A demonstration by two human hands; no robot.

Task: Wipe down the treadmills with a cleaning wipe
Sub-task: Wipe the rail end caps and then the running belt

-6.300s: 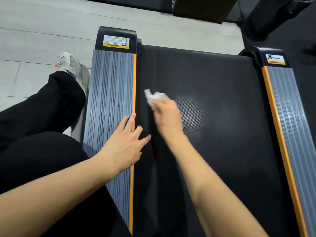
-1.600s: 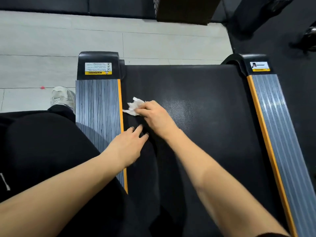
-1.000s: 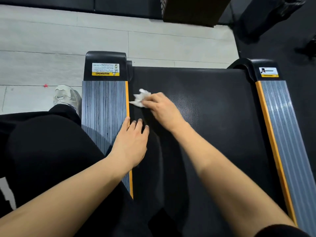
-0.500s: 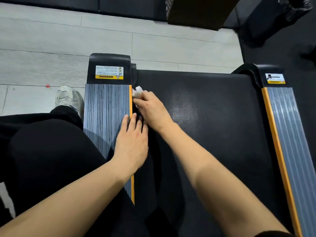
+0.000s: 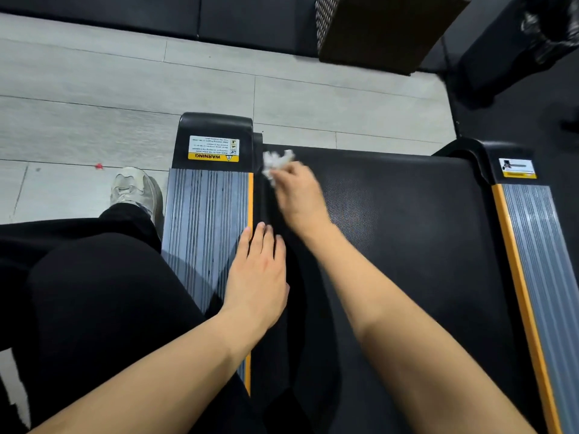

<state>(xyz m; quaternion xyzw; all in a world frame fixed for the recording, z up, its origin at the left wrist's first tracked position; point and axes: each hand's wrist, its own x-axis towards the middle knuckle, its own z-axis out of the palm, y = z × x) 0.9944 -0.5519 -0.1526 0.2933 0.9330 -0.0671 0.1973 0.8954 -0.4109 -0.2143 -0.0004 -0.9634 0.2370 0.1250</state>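
At left rail: the side rail (image 5: 206, 233) runs lengthwise, away from the person.
Left hand: left hand (image 5: 257, 274) lies flat, fingers straight, across the rail's orange edge.
Wipe: the wipe (image 5: 275, 162), crumpled, sits at the belt's (image 5: 407, 245) far-left corner.
Right hand: right hand (image 5: 297, 192) pinches it; nearer hand.

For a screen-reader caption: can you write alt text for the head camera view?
A person's right hand holds a crumpled white wipe on the far left corner of a black treadmill belt. The left hand rests flat across the orange-edged grey side rail.
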